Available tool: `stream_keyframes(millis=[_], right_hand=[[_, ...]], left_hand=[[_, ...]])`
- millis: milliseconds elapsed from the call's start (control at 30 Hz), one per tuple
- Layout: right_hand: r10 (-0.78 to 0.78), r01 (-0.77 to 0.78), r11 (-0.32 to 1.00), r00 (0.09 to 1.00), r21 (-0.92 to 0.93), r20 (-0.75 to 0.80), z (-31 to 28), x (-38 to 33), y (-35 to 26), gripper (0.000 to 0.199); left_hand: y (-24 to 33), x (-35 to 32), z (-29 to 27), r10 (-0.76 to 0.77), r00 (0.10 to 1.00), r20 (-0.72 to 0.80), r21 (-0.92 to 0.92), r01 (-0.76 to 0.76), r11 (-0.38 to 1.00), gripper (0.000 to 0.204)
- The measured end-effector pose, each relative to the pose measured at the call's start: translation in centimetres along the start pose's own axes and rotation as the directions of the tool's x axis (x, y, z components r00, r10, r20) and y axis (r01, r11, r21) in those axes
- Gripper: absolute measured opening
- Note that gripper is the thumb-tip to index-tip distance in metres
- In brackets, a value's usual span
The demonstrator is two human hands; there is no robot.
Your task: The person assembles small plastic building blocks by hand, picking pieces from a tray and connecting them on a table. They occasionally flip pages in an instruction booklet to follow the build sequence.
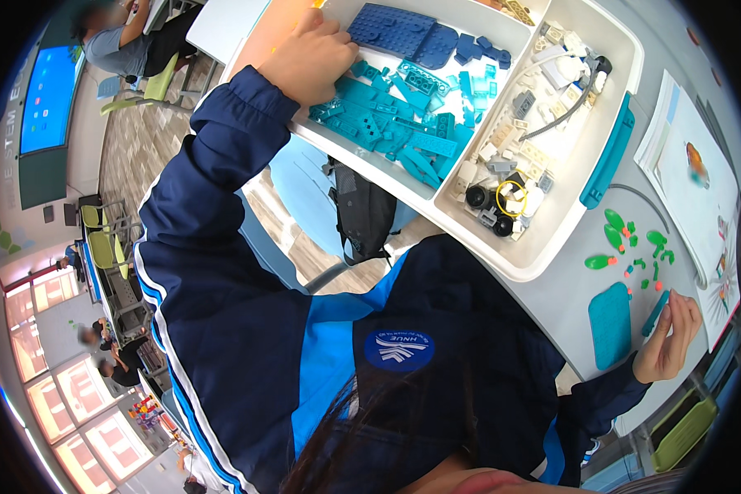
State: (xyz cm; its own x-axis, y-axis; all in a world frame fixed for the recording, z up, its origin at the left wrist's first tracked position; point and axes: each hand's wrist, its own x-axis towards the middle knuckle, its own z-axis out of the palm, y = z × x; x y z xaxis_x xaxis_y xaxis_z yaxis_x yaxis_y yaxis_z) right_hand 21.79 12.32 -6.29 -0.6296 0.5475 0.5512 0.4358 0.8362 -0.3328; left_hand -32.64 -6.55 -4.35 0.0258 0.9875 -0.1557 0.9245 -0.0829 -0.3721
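My left hand (311, 59) reaches over the near-left side of a white sorting box (525, 267), its fingers curled down by the orange part at the left. Whatever those fingertips hold, if anything, is hidden. Beside that hand lie turquoise building bricks (362, 115) and dark blue plates (395, 31). On the grey table at the right, my right hand (671, 339) rests with its fingers stretched out. A narrow teal strip (655, 314) lies against or just beside its fingers; I cannot tell which. Left of it is a flat teal plate (610, 325).
Small green leaf pieces (614, 237) and orange bits lie beyond the teal plate. An open booklet (690, 165) lies at the far right. Another compartment holds white, grey and black parts (519, 132). Below the table edge, a black bag (362, 212) rests on a blue chair (296, 177).
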Motion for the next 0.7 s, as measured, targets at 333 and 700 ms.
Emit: stream_keyframes(millis=[333,700], right_hand=[[0.055,-0.052,0.998,0.997,0.046,-0.061,-0.2,-0.1,-0.4,0.015],[0.018,-0.015,0.994,1.000,0.112,-0.022,0.1,-0.1,-0.6,0.015]], left_hand=[[0.2,-1.8,-4.9,-0.228,0.957,-0.180,-0.642,0.062,0.764,0.006],[2.1,-2.3,-3.1,0.052,0.998,-0.035,-0.414,0.033,-0.910,0.013]])
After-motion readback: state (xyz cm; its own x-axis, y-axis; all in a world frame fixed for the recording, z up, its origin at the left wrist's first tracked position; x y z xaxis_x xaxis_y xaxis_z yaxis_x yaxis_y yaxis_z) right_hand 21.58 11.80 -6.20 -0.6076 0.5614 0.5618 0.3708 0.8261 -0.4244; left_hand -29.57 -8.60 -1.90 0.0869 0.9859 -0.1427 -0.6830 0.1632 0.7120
